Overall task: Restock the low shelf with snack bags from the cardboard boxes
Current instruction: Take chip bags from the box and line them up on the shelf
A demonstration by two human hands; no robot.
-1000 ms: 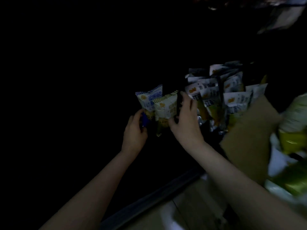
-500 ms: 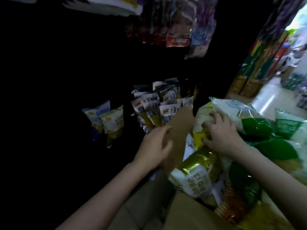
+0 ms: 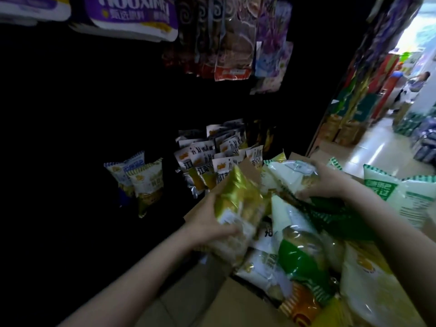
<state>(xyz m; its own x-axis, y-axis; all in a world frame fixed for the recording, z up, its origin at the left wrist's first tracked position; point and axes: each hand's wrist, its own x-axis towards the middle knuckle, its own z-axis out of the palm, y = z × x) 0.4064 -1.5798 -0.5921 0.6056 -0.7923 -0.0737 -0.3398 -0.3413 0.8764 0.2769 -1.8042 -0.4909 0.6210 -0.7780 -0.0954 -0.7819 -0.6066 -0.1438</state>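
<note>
both hands in the box, a bag in each

your left hand [image 3: 207,223] is wrapped round the lower edge of a gold-topped bag [image 3: 238,204], thumb across its crinkled clear front, fingers hidden behind; the foil top shines, and the see-through lower half shows pale lumpy contents. the bag tilts up out of the cardboard box [image 3: 238,308], leaning against the box's raised flap.

your right hand [image 3: 330,182] grips a white puffy bag [image 3: 292,175] with a green zigzag-sealed top edge. the fingers curl over its far side and the thumb presses the near face, denting the soft film. this bag sits at the top of the heap, just beside the gold one.

the box is plain brown corrugated board, matte, open at the top and stuffed with glossy pillow-shaped packs in green, white, yellow and orange, lying at all angles. more green-and-white packs [image 3: 396,197] lie to the right of it.

on the dark low shelf [image 3: 70,185], two small upright packs [image 3: 141,180] stand side by side, one blue-trimmed, one yellow-trimmed. to their right stands a crowded block of flat silver-and-white sachets [image 3: 212,154] in rows, touching the box flap's edge.

above hang patterned plastic packets [image 3: 233,43], and wrapped tissue rolls [image 3: 132,17] sit on an upper level.
</note>
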